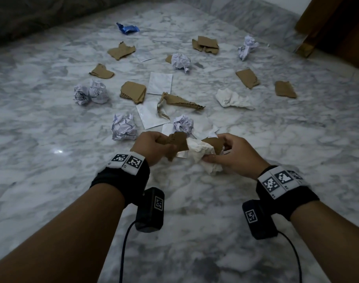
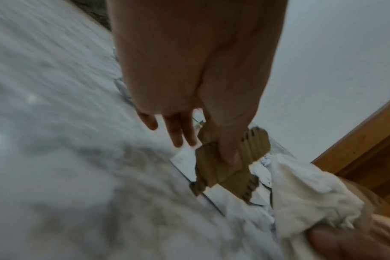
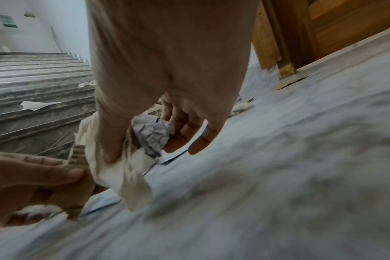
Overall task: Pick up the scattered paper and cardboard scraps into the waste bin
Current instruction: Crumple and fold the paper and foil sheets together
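Observation:
My left hand (image 1: pixel 164 147) pinches a torn brown cardboard scrap (image 1: pixel 179 139) between thumb and fingers; the left wrist view shows the thumb pressed on this cardboard scrap (image 2: pixel 225 170). My right hand (image 1: pixel 215 149) grips a crumpled white tissue (image 1: pixel 201 152) together with a second brown cardboard piece (image 1: pixel 215 142). The two hands meet just above the marble floor. In the right wrist view the white tissue (image 3: pixel 114 168) hangs under the thumb. A crumpled paper ball (image 3: pixel 151 133) shows between thumb and fingers; I cannot tell whether it is held. No waste bin is in view.
Scraps litter the marble floor (image 1: pixel 52 139) ahead: paper balls (image 1: pixel 124 127), cardboard pieces (image 1: pixel 133 91), flat white sheets (image 1: pixel 161 83), another tissue (image 1: pixel 231 99), a blue wrapper (image 1: pixel 128 28). A wooden door frame (image 1: pixel 309 37) stands far right. Stairs (image 3: pixel 33 79) rise at the left.

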